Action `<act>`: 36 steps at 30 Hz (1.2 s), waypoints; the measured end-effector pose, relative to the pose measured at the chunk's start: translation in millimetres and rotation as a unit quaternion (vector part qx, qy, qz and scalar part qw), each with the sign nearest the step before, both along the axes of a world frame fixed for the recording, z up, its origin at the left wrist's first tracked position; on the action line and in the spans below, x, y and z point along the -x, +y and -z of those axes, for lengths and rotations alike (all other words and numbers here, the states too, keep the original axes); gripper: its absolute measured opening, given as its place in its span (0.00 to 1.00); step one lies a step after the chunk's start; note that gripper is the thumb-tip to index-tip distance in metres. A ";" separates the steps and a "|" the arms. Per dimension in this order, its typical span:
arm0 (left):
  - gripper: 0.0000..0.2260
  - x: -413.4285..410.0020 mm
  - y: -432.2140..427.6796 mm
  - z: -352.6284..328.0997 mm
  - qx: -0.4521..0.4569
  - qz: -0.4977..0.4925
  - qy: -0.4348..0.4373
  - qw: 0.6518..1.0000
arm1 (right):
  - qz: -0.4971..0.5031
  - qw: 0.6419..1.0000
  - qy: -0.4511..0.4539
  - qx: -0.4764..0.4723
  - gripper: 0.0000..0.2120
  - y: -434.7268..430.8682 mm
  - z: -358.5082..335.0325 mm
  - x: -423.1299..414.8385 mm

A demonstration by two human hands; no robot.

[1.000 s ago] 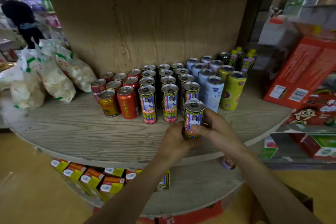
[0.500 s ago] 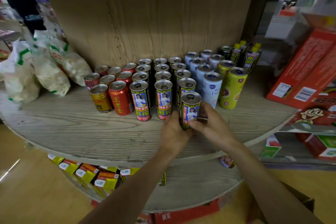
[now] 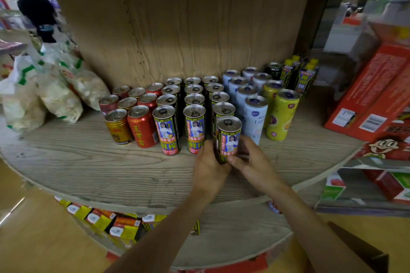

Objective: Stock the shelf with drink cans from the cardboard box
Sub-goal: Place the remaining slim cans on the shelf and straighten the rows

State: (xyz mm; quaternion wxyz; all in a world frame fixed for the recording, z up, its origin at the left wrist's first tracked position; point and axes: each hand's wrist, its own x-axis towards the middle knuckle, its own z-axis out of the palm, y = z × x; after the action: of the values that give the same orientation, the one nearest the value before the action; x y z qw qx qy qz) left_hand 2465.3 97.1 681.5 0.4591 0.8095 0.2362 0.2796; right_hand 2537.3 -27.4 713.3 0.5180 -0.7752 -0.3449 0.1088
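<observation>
A tall yellow-and-black drink can (image 3: pixel 228 136) stands upright on the round wooden shelf (image 3: pixel 93 168), at the front of the right-hand row of matching cans (image 3: pixel 193 104). My left hand (image 3: pixel 209 167) grips its lower left side and my right hand (image 3: pixel 251 163) pinches its lower right side. A corner of the cardboard box (image 3: pixel 363 250) shows at the bottom right; its inside is hidden.
Red and gold cans (image 3: pixel 133 115) stand to the left of the rows, pale blue cans (image 3: pixel 248 99) and yellow cans (image 3: pixel 279 115) to the right. Snack bags (image 3: pixel 51 91) lie at the shelf's left. Red cartons (image 3: pixel 375 95) lean at the right. Juice boxes (image 3: pixel 106 221) fill the lower shelf.
Both hands have carried the can forward and set it closer behind the front of the right-hand row of matching cans.
</observation>
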 end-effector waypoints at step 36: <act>0.07 106.5 -0.3 -23.0 -0.012 0.066 -0.056 0.996 | 0.016 0.997 -0.062 0.032 0.09 -17.5 6.8 82.1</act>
State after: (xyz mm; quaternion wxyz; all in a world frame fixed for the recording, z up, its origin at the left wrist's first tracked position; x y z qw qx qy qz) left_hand 2358.8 96.8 704.6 0.4793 0.8118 0.1523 0.2967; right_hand 2455.3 -44.9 706.5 0.4720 -0.8022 -0.3602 0.0632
